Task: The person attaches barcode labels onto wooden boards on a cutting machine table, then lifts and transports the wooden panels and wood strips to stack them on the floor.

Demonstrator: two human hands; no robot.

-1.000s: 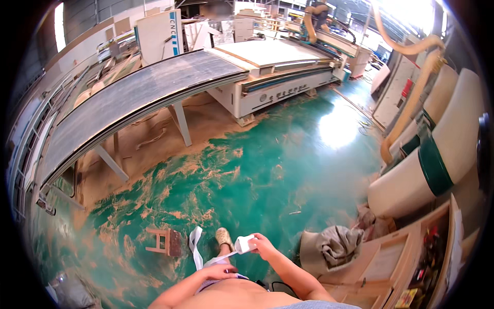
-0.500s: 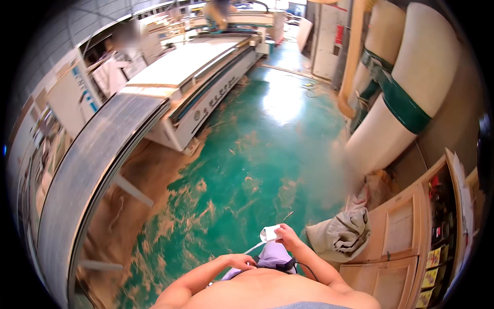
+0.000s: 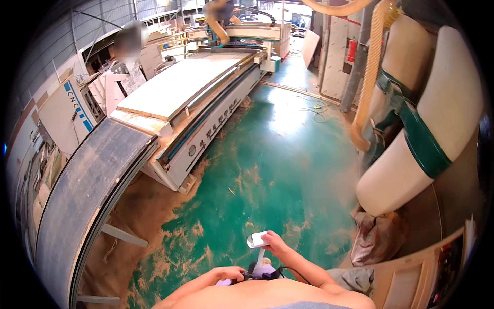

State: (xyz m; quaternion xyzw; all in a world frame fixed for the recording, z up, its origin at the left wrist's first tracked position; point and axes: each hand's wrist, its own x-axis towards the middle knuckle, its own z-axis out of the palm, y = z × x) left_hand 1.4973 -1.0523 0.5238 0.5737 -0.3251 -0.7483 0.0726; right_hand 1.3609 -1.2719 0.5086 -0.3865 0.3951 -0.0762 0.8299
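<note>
Out in front of my waist, my right hand (image 3: 276,243) is closed on a white roll (image 3: 257,239) that looks like paper or label strip. From the roll a pale strip (image 3: 260,256) runs down toward black gear (image 3: 254,269) at my waist. Fingers bent, my left hand (image 3: 232,273) is at the left side of that gear; what it grips there is too small to make out. A thin black cable (image 3: 294,269) loops beside my right forearm. Lilac cloth shows below the gear.
A long flatbed cutting machine (image 3: 203,149) with a white sheet (image 3: 180,82) on its bed stands ahead left, joined to a dark conveyor (image 3: 90,177). Sawdust streaks the green floor (image 3: 272,180). Tall dust bags (image 3: 399,188) and a wooden cabinet (image 3: 406,283) line the right. Cables (image 3: 318,109) lie farther ahead.
My view has tilted up and shifted, so the machine and dust bags sit differently. The white roll has moved slightly left, and its strip now hangs more steeply. Both hands keep their grips.
</note>
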